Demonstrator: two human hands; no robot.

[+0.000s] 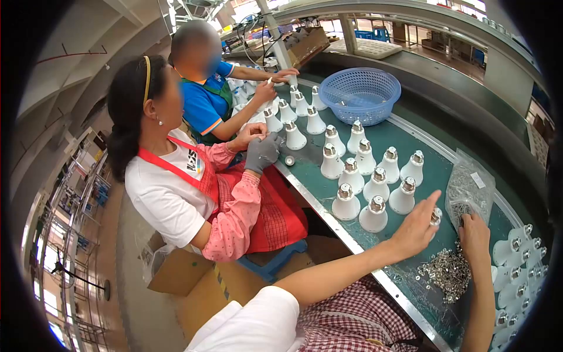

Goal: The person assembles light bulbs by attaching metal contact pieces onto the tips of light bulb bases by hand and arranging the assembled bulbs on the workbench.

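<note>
Over the front of the workbench, my left hand (412, 230) is bent around a light bulb; only its silvery screw cap (436, 216) shows beside my fingers, and my hand hides the white body. My right hand (474, 236) is closed at the mouth of a clear plastic bag (469, 190), above a loose pile of small metal parts (447, 274). What its fingertips pinch is too small to make out. Several white bulb housings with metal caps (375, 186) stand upright in rows just beyond my left hand.
More capped bulbs (516, 290) crowd the bench's right end. A blue perforated basket (359, 97) stands farther back. To my left sits a co-worker in a red apron (272, 205), one hand gloved in grey (263, 154); beyond is another person in blue (205, 105). A metal edge (399, 296) borders the green bench.
</note>
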